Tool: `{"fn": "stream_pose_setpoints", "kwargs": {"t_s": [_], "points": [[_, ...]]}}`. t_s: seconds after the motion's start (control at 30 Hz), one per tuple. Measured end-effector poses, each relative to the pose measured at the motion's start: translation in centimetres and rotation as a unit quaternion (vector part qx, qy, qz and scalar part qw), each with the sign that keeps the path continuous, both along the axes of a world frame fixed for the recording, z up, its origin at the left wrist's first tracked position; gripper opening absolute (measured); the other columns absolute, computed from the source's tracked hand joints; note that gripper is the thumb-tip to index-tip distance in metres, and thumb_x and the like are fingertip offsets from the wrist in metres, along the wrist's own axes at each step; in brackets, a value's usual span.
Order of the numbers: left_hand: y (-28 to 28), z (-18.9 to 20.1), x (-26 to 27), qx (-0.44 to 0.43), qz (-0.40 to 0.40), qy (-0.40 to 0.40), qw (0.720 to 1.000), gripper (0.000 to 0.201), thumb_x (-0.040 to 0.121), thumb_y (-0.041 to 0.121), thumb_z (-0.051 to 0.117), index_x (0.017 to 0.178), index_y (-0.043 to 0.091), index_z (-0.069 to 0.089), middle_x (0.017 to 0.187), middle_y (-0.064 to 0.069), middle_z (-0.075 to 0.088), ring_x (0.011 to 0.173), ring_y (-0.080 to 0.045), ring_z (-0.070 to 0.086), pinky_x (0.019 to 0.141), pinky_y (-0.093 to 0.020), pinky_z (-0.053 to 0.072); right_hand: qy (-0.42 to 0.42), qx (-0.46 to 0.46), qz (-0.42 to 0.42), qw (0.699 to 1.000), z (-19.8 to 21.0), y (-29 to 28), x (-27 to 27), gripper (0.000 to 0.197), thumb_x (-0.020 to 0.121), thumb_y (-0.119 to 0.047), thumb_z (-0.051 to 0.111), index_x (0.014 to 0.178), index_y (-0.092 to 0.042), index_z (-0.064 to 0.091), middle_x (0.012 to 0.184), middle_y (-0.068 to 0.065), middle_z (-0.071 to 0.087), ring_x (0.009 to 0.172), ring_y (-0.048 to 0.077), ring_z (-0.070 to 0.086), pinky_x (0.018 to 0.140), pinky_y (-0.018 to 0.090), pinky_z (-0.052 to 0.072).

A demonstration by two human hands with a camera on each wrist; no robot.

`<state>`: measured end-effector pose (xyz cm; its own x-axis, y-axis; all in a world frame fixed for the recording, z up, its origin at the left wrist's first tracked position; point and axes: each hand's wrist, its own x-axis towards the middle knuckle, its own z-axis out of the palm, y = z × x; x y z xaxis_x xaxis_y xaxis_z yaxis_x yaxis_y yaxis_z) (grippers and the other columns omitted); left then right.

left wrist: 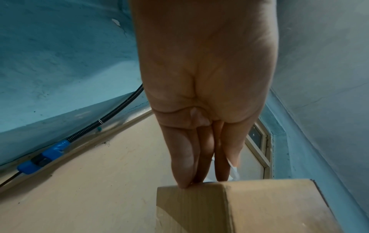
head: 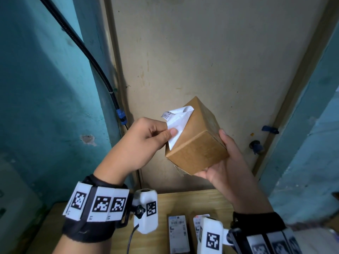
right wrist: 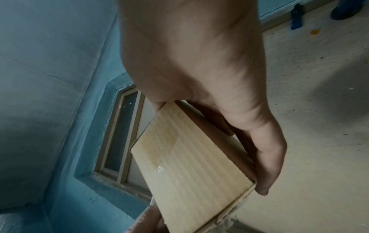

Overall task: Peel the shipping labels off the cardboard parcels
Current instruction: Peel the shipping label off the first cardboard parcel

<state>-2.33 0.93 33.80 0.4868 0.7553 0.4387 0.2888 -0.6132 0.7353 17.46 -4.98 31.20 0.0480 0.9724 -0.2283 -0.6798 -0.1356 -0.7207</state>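
No word, brand or number can be read anywhere. The white shipping label (head: 177, 119), at mid-frame on the cardboard parcel (head: 197, 142), shows only its blank back and, on its curled upper left tip, print too small to make out. Two labelled parcels (head: 178, 233) at the bottom edge carry barcodes and lines of blurred print. The wristbands (head: 97, 202) at lower left and lower right bear black-and-white square code markers, with no letters.

fingers (left wrist: 185, 157) meet box (left wrist: 249, 209), seemingly.
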Motion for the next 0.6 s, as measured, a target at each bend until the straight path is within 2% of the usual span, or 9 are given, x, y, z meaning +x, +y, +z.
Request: {"fn": "stream_pose_setpoints", "kwargs": {"t_s": [0.07, 0.13, 0.17, 0.23, 0.27, 0.3, 0.37, 0.5, 0.6], "points": [[0.1, -0.2, -0.1, -0.005, -0.006, -0.002, 1.0, 0.054, 0.098, 0.031, 0.058, 0.059, 0.0, 0.038, 0.057, -0.002, 0.027, 0.055, -0.017, 0.024, 0.056, -0.028, 0.022, -0.004, -0.004, -0.001, 1.0, 0.1, 0.0, 0.0, 0.027, 0.091, -0.045, 0.061, 0.107, -0.024, 0.056, 0.125, 0.014, 0.068, 0.116, 0.036, 0.066, 0.086, 0.06, 0.053], [0.0, -0.3, -0.2, -0.007, -0.007, -0.003, 1.0, 0.053, 0.098, 0.03, 0.058, 0.058, 0.002, 0.036, 0.057, -0.003, 0.027, 0.055, -0.018, 0.023, 0.056, -0.029, 0.021, -0.006, -0.006, -0.002, 1.0, -0.2, 0.0, 0.0, 0.023, 0.096, -0.045, 0.058, 0.107, -0.025, 0.057, 0.127, 0.014, 0.068, 0.119, 0.036, 0.065, 0.089, 0.06, 0.052], [0.0, -0.4, -0.2, -0.01, -0.006, -0.003, 1.0, 0.053, 0.098, 0.03, 0.058, 0.058, 0.003, 0.036, 0.057, -0.004, 0.026, 0.055, -0.018, 0.023, 0.056, -0.029, 0.021, -0.008, -0.005, 0.001, 1.0, -0.4, 0.1, 0.0, 0.03, 0.091, -0.046, 0.06, 0.113, -0.025, 0.058, 0.129, 0.015, 0.068, 0.12, 0.037, 0.065, 0.091, 0.061, 0.052], [0.0, -0.5, -0.2, -0.018, -0.009, -0.006, 1.0, 0.053, 0.098, 0.03, 0.058, 0.059, 0.001, 0.036, 0.058, -0.005, 0.026, 0.056, -0.02, 0.022, 0.057, -0.03, 0.021, -0.013, -0.002, -0.001, 1.0, -0.6, 0.1, 0.0, 0.061, 0.079, -0.048, 0.065, 0.133, -0.023, 0.055, 0.134, 0.015, 0.067, 0.122, 0.037, 0.066, 0.095, 0.064, 0.051], [0.1, -0.5, -0.1, -0.021, -0.011, -0.007, 1.0, 0.054, 0.098, 0.03, 0.058, 0.06, -0.001, 0.036, 0.058, -0.006, 0.026, 0.056, -0.021, 0.022, 0.057, -0.03, 0.02, -0.014, -0.002, -0.004, 1.0, -0.6, 0.1, -0.1, 0.071, 0.077, -0.048, 0.065, 0.141, -0.022, 0.052, 0.136, 0.014, 0.067, 0.122, 0.037, 0.066, 0.097, 0.066, 0.05], [0.1, -0.6, -0.1, -0.022, -0.012, -0.009, 1.0, 0.054, 0.098, 0.03, 0.058, 0.061, -0.003, 0.036, 0.059, -0.007, 0.025, 0.057, -0.021, 0.022, 0.057, -0.031, 0.02, -0.017, 0.003, -0.004, 1.0, -0.6, 0.2, -0.1, 0.072, 0.078, -0.049, 0.064, 0.144, -0.022, 0.051, 0.135, 0.014, 0.068, 0.122, 0.036, 0.066, 0.099, 0.066, 0.049], [0.2, -0.8, 0.0, -0.021, -0.013, -0.011, 1.0, 0.055, 0.098, 0.029, 0.058, 0.061, -0.005, 0.036, 0.059, -0.008, 0.025, 0.057, -0.021, 0.022, 0.058, -0.031, 0.02, -0.021, 0.011, -0.009, 1.0, -0.8, 0.2, -0.1, 0.061, 0.087, -0.048, 0.061, 0.143, -0.022, 0.053, 0.134, 0.012, 0.07, 0.121, 0.034, 0.068, 0.102, 0.067, 0.048], [0.2, -1.2, 0.1, -0.021, -0.002, -0.016, 1.0, 0.055, 0.099, 0.026, 0.06, 0.06, -0.005, 0.035, 0.064, -0.013, 0.02, 0.06, -0.026, 0.018, 0.057, -0.033, 0.017, -0.023, 0.025, 0.001, 0.999, -1.2, 0.2, 0.2, 0.047, 0.09, -0.047, 0.061, 0.13, -0.023, 0.06, 0.128, 0.01, 0.074, 0.12, 0.03, 0.07, 0.105, 0.067, 0.046], [0.0, -1.4, 0.2, -0.018, 0.014, -0.016, 1.0, 0.055, 0.098, 0.023, 0.061, 0.058, -0.002, 0.032, 0.064, -0.01, 0.017, 0.059, -0.022, 0.016, 0.056, -0.03, 0.016, -0.028, 0.024, 0.006, 0.999, -1.3, 0.3, 0.3, 0.035, 0.097, -0.045, 0.057, 0.123, -0.022, 0.064, 0.123, 0.009, 0.076, 0.119, 0.03, 0.071, 0.106, 0.067, 0.046]]}}
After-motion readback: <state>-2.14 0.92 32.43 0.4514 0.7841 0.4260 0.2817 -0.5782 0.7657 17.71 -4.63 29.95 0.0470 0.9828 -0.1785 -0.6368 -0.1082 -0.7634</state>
